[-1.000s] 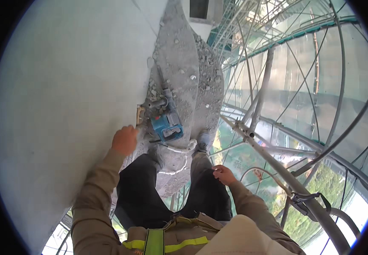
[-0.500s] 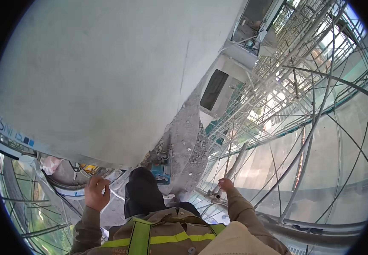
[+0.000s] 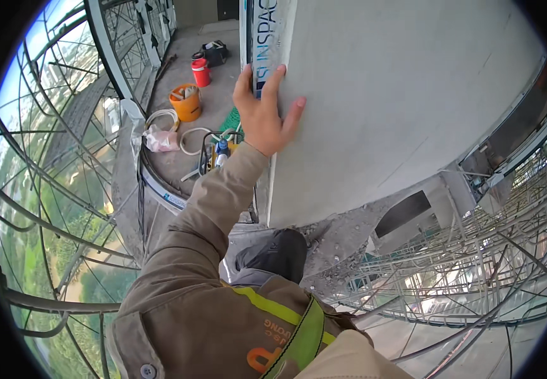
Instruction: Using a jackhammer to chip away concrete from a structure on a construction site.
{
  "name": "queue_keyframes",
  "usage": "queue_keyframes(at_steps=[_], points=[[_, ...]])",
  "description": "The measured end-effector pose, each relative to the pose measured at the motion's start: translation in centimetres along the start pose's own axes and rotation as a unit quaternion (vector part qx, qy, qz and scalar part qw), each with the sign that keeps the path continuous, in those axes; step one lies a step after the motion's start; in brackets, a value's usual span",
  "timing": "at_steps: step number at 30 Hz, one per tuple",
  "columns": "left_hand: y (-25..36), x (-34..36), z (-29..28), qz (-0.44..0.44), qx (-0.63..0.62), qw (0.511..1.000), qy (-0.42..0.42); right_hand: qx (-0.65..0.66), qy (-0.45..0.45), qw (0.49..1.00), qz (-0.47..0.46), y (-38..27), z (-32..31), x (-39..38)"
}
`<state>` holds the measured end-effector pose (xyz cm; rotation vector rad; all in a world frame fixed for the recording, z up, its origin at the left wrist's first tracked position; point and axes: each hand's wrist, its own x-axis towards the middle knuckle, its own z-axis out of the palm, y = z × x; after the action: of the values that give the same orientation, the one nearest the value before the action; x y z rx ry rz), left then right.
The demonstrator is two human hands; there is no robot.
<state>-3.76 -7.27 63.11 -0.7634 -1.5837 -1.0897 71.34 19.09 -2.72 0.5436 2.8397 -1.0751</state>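
Note:
My left hand (image 3: 264, 117) reaches up to the edge of a pale plastered wall (image 3: 381, 101). Its fingers are spread: the fingertips lie at a window frame (image 3: 262, 38) wrapped in printed film, and the thumb points over the wall's face. Whether the palm presses on the wall, I cannot tell. Beyond the forearm, a yellow and blue tool (image 3: 223, 151) stands on the floor, partly hidden by my sleeve. My right hand is out of the picture; only its sleeve (image 3: 349, 360) shows at the lower edge.
An orange bucket (image 3: 186, 104), a red bucket (image 3: 201, 72), a dark bag (image 3: 215, 52) and coiled white hose (image 3: 163, 120) lie on the floor inside. Scaffold tubes (image 3: 65, 307) cross on the left over a long drop. Rubble (image 3: 336, 243) covers the ledge at the wall's foot.
My view has swung left, bringing the room's floor and buckets into sight. My left hand has risen to the wall edge; my right hand, earlier by a scaffold tube, has left the picture.

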Motion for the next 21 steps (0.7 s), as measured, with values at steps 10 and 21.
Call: queue_keyframes(at_steps=[10,21], points=[[-1.2,-0.4,2.3,0.041,0.097,0.990,0.099,0.103,-0.034,0.994,0.016,-1.1,-0.5,-1.3],[-2.0,-0.7,0.6,0.054,0.098,0.992,0.057,0.338,-0.017,0.823,0.456,-15.3,-9.4,1.2]])
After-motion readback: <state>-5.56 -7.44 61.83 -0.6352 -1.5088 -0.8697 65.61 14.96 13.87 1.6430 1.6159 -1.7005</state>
